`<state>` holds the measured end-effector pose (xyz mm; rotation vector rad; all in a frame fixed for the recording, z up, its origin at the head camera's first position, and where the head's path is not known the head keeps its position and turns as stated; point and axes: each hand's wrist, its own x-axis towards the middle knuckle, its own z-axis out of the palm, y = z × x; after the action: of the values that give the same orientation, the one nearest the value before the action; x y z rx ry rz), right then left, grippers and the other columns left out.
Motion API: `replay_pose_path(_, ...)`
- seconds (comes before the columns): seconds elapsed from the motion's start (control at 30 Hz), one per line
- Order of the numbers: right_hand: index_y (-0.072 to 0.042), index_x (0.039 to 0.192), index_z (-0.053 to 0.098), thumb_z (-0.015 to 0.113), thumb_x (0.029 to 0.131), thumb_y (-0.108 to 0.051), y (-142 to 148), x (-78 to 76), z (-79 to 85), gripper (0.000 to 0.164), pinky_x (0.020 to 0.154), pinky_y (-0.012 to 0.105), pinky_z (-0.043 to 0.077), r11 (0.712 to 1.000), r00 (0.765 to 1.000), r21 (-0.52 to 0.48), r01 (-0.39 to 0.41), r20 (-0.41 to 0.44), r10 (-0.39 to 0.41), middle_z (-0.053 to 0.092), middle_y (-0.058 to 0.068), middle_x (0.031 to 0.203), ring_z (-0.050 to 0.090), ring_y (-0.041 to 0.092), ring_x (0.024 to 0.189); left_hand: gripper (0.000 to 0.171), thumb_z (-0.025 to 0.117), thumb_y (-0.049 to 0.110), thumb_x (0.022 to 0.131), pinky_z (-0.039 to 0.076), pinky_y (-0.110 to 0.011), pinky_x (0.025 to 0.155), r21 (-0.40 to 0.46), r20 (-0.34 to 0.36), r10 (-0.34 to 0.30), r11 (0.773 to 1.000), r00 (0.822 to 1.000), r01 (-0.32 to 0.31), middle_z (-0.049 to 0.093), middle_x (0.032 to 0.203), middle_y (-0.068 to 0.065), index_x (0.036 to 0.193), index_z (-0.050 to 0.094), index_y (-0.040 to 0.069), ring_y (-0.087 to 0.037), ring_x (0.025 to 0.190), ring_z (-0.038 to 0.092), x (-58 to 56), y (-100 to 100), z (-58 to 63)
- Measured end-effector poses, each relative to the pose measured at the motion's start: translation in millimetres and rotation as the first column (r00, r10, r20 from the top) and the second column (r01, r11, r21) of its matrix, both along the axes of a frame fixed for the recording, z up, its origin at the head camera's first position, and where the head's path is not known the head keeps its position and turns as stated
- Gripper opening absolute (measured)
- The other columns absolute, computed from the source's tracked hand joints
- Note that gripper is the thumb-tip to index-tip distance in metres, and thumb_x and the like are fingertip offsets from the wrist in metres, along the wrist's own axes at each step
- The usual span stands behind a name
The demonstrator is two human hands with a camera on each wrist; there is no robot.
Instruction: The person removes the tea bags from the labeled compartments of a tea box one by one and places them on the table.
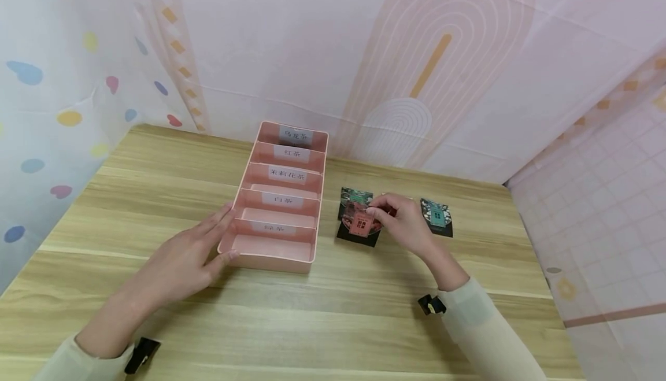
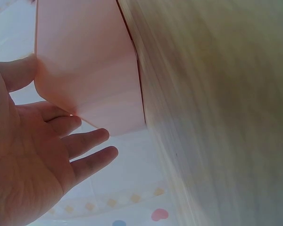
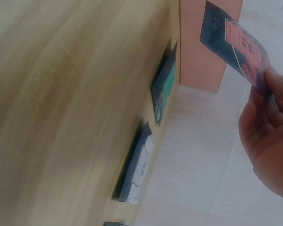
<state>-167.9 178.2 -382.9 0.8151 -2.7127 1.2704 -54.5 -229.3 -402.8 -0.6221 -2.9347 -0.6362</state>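
A long pink box [image 1: 272,263] with several labelled compartments stands on the wooden table. At its near left corner my left hand [image 1: 189,259] touches it, fingers extended along the left side and thumb at the front rim. My right hand [image 1: 406,219] pinches a black and red tea packet [image 1: 360,228] by one edge between thumb and fingers. In the right wrist view that tea packet [image 3: 238,49] is raised off the table and tilted. A green packet [image 3: 165,89] lies on the table beyond it, partly covered by the red one in the head view.
A white-fronted packet [image 3: 137,169] lies on the table, mostly hidden by my right hand in the head view. Farther right lies a teal packet [image 1: 437,217]. A patterned curtain [image 1: 312,51] hangs along the table's back edge.
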Motion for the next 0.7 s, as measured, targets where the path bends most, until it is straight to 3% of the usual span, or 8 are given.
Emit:
replay_pose_path(0.27,-0.006,0.097,0.076,0.072,0.099,-0.005,0.1,1.4,-7.4,0.005,0.054,0.025,0.041,1.000,0.999,0.008,-0.019,0.041,0.019,0.069,0.000,0.081,0.051,0.014,0.064,0.074,0.067,0.033,0.103,0.048,-0.065,0.105,-0.007,-0.022,-0.002,1.000,1.000,0.002,0.037,0.163,-0.026,0.158,0.038,-0.006,-0.049,0.135,0.054,-0.3,0.2,-0.6)
replay_pose_path(0.7,-0.007,0.100,0.076,0.071,0.100,-0.007,-0.7,4.5,-23.0,0.005,0.062,0.026,0.050,0.999,0.973,0.047,-0.015,0.229,0.003,0.071,0.001,0.089,0.059,0.017,0.074,0.075,0.066,0.034,0.104,0.046,-0.064,0.107,-0.016,0.001,-0.002,1.000,1.000,0.002,0.034,0.165,-0.025,0.159,0.036,-0.006,-0.048,0.138,0.050,0.5,-0.1,-0.5)
